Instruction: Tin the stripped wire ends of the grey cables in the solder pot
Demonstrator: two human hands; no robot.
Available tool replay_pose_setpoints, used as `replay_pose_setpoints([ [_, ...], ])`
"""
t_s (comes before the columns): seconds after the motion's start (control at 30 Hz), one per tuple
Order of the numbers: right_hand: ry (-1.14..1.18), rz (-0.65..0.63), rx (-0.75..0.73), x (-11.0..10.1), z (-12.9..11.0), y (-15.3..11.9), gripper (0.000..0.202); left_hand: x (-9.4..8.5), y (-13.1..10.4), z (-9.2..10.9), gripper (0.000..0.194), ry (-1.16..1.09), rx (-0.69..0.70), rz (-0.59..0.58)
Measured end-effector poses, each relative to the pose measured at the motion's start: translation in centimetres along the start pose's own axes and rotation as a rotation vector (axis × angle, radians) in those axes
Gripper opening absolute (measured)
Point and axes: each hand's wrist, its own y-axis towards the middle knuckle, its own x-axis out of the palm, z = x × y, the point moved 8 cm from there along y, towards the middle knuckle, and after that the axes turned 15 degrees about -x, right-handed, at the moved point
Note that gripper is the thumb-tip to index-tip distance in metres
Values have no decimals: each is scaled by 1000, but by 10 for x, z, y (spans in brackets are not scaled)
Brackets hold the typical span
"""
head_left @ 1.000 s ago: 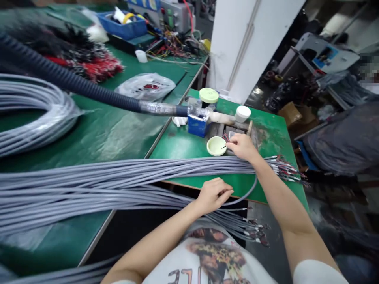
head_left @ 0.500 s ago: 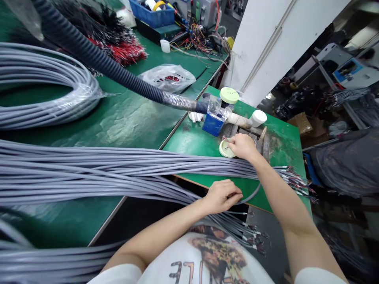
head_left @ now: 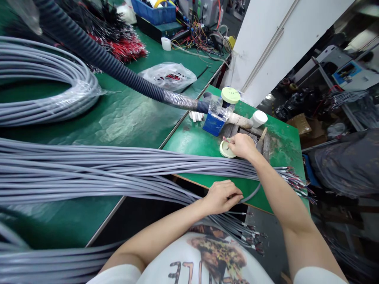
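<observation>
My right hand (head_left: 242,146) is closed on the end of a grey cable, whose thin coloured wires (head_left: 226,139) stick out past the fingertips over a shallow pale-green lid (head_left: 227,148). Lower down, my left hand (head_left: 222,196) has its fingers curled around a grey cable (head_left: 252,194) near the table's front edge. Between the hands runs a thick bundle of grey cables (head_left: 189,163), its stripped coloured ends (head_left: 294,181) lying to the right of my right forearm. Another group of cable ends (head_left: 251,236) hangs below my left hand.
A ribbed dark hose (head_left: 118,71) crosses above the green table (head_left: 142,118) to a blue box (head_left: 213,123). Beyond my right hand stand a green-lidded jar (head_left: 230,96) and a white cup (head_left: 258,118). A cable coil (head_left: 79,92) lies at left; a plastic bag (head_left: 168,75) sits behind.
</observation>
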Motion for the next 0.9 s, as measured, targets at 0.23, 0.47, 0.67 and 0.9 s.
replay_pose_setpoints([
  [0.23, -21, 164, 98, -28, 64, -25, 27, 0, -1, -2, 17, -19, -17, 7],
  [0.47, -54, 118, 326, 4, 114, -27, 27, -1, 0, -1, 14, -26, -14, -16],
  [0.67, -61, 92, 381, 19, 121, -22, 29, -2, 0, 1, 15, -21, -12, -10],
  [0.9, -76, 76, 391, 24, 122, -18, 30, 0, 0, -1, 12, -25, -8, -13],
])
